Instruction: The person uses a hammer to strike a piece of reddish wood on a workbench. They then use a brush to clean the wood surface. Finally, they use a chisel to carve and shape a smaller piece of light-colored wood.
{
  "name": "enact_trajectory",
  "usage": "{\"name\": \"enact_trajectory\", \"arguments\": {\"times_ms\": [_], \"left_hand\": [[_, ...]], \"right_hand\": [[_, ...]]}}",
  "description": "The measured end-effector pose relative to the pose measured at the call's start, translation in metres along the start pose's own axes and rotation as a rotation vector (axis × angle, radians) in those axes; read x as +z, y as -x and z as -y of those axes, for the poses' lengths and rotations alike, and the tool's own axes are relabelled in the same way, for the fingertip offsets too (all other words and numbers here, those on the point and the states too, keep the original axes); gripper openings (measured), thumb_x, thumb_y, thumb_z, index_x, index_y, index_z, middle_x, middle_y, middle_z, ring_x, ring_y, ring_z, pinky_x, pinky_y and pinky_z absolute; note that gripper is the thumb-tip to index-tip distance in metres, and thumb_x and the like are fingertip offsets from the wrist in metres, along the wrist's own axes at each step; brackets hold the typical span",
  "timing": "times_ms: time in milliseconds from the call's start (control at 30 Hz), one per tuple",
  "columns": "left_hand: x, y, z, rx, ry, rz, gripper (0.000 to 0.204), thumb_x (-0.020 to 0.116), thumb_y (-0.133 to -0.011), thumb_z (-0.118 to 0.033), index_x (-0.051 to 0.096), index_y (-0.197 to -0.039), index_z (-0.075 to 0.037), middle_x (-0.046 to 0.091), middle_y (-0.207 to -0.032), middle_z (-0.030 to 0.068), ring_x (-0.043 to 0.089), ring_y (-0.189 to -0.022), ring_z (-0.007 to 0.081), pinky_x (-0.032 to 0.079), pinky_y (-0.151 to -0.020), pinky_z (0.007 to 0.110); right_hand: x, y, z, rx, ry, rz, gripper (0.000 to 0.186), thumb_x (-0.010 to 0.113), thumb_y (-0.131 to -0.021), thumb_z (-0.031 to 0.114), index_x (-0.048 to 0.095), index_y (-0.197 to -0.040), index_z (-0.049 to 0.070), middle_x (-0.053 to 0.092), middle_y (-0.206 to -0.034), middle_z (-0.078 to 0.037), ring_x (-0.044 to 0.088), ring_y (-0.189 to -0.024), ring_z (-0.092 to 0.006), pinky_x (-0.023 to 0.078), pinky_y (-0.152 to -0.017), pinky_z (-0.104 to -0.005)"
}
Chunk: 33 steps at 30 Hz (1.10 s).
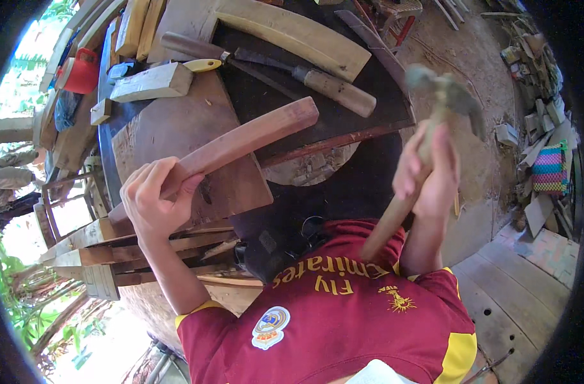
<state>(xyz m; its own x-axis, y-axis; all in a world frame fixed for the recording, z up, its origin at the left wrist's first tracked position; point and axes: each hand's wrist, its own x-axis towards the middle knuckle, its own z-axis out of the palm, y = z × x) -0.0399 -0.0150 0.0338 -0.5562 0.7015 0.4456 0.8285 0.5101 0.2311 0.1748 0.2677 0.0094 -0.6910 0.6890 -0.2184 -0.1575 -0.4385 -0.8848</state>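
Note:
My left hand (pixel 157 195) is closed around a reddish-brown wooden bar (pixel 247 141), which slants up to the right above a flat brown board (pixel 176 128). My right hand (pixel 429 169) grips the wooden handle of a hammer (pixel 394 221), raised off to the right of the table. Motion blurs the hammer's metal head. Beyond the bar lie a chisel-like tool with a wooden handle (pixel 340 91) and a second long tool with a dark brown handle (pixel 192 46).
A curved pale timber piece (pixel 298 35) spans the table's far side. At the left are a whitish block (pixel 152 83), a yellow-handled tool (pixel 202 65) and a red plastic cup (pixel 80 72). Wood offcuts and a colourful woven basket (pixel 549 168) line the right.

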Motion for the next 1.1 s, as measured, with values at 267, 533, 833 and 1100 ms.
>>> {"name": "enact_trajectory", "arguments": {"times_ms": [267, 533, 833, 1100], "left_hand": [[-0.002, -0.002, 0.0, -0.018, -0.016, 0.035, 0.034, 0.083, -0.066, -0.03, 0.063, -0.08, -0.005, 0.062, -0.067, 0.0098, 0.061, -0.062, 0.0294, 0.047, -0.059, 0.036], [-0.005, -0.002, -0.002, -0.007, -0.003, 0.034, 0.031, 0.082, -0.066, -0.027, 0.063, -0.079, -0.005, 0.062, -0.067, 0.0091, 0.061, -0.062, 0.0296, 0.047, -0.059, 0.036], [-0.004, 0.001, 0.003, -0.001, -0.011, 0.042, 0.034, 0.084, -0.064, -0.028, 0.064, -0.08, -0.005, 0.063, -0.068, 0.0094, 0.062, -0.063, 0.0305, 0.047, -0.059, 0.036], [-0.002, 0.001, 0.0, 0.009, -0.012, 0.026, 0.036, 0.084, -0.063, -0.029, 0.063, -0.079, -0.005, 0.063, -0.069, 0.0083, 0.062, -0.062, 0.0289, 0.046, -0.058, 0.036]], "right_hand": [[0.03, 0.007, -0.01, 0.197, 0.334, 0.292, 0.031, 0.046, -0.102, 0.038, 0.05, -0.096, 0.008, 0.045, -0.058, 0.0, 0.042, -0.038, -0.0093, 0.037, -0.032, -0.0257], [0.006, -0.007, 0.008, -0.079, -0.07, -0.015, 0.035, 0.041, -0.103, 0.042, 0.047, -0.095, 0.009, 0.041, -0.057, 0.002, 0.04, -0.036, -0.0079, 0.036, -0.03, -0.0254], [0.043, 0.001, 0.0, 0.42, 0.426, 0.576, 0.028, 0.056, -0.098, 0.033, 0.056, -0.091, 0.006, 0.048, -0.059, 0.002, 0.045, -0.045, -0.0065, 0.036, -0.038, -0.0239], [0.016, 0.0, 0.008, 0.123, 0.095, 0.164, 0.041, 0.044, -0.101, 0.047, 0.05, -0.095, 0.007, 0.046, -0.057, -0.001, 0.041, -0.034, -0.0085, 0.032, -0.027, -0.0244]]}}
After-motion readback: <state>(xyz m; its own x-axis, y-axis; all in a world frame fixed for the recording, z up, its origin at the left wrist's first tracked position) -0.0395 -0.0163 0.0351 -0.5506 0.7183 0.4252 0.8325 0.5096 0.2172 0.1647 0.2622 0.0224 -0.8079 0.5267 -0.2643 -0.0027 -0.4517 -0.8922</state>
